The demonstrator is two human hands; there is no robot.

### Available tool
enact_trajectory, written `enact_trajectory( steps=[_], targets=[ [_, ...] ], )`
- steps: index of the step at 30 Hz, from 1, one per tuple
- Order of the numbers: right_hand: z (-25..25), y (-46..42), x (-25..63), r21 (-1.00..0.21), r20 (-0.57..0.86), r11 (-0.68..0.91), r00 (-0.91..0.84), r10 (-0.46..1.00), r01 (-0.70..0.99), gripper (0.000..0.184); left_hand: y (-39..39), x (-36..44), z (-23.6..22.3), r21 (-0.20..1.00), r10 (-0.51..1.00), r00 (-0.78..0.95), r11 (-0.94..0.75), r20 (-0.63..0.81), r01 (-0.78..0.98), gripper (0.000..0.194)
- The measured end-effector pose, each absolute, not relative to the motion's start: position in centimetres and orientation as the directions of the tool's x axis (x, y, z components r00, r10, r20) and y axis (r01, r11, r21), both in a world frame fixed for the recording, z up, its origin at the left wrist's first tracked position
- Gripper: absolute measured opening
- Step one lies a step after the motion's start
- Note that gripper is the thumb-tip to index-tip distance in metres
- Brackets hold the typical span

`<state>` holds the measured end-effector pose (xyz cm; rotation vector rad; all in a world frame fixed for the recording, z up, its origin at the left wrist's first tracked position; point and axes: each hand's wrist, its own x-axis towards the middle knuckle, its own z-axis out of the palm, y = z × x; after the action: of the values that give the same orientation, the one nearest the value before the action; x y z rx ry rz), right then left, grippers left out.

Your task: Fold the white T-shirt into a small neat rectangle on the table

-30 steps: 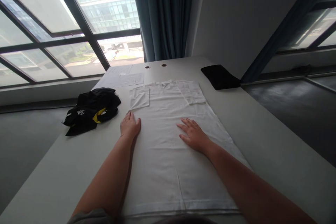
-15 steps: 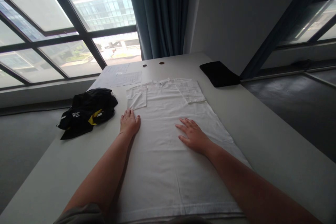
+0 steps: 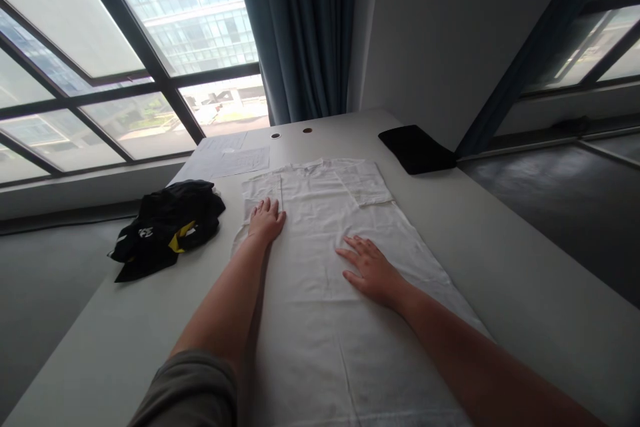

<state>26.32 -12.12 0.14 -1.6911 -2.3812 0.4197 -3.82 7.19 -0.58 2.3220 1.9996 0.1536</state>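
Head cam view rn: both grips open, nothing held. My left grip (image 3: 267,220) lies flat, palm down, on the white T-shirt (image 3: 320,327), right at the folded-in sleeve (image 3: 263,190). Right grip (image 3: 371,272) is flat too, fingers spread, on the shirt's middle. Shirt is spread out on the white counter (image 3: 100,347), collar away from me, other sleeve (image 3: 364,181) folded in as well. Hem's out of frame, so idk how that end sits. Black bundle w/ yellow print (image 3: 165,230) sits just left of the shirt, near but apparently not touching. Black folded cloth (image 3: 416,149) and loose papers (image 3: 230,157) lie farther up, past the collar on either side.

Risks imo: dragging the left grip could rumple or flip that sleeve flap, b/c the thin fabric is creased around it. A wide sweep left could also catch the bundle. Hem might hang near the counter edge, so a hard pull could shift the whole shirt, tbh.
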Motion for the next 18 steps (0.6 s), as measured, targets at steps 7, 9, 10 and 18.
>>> enact_trajectory(
  steps=[7, 9, 10, 18],
  targets=[
    [0.4, -12.1, 26.3, -0.351, -0.017, 0.312, -0.339, 0.941, 0.883, 0.059, 8.4, -4.8, -1.1, 0.142, 0.993, 0.12, -0.119, 0.006, 0.983, 0.063],
    [0.5, -12.1, 26.2, -0.355, -0.026, 0.303, -0.334, 0.942, 0.884, 0.059, 9.2, -5.0, -1.1, 0.145, 0.999, 0.049, -0.052, 0.022, 0.988, 0.066],
    [0.6, -12.1, 26.2, -0.357, -0.029, 0.3, -0.332, 0.943, 0.885, 0.059, 9.6, -5.2, -1.2, 0.146, 0.999, 0.024, -0.028, 0.029, 0.989, 0.067],
    [0.8, -12.2, 26.3, -0.385, -0.053, 0.286, -0.33, 0.942, 0.877, 0.06, 11.2, -6.0, -1.3, 0.087, 0.998, -0.056, 0.055, 0.003, 0.995, 0.073]
  ],
)
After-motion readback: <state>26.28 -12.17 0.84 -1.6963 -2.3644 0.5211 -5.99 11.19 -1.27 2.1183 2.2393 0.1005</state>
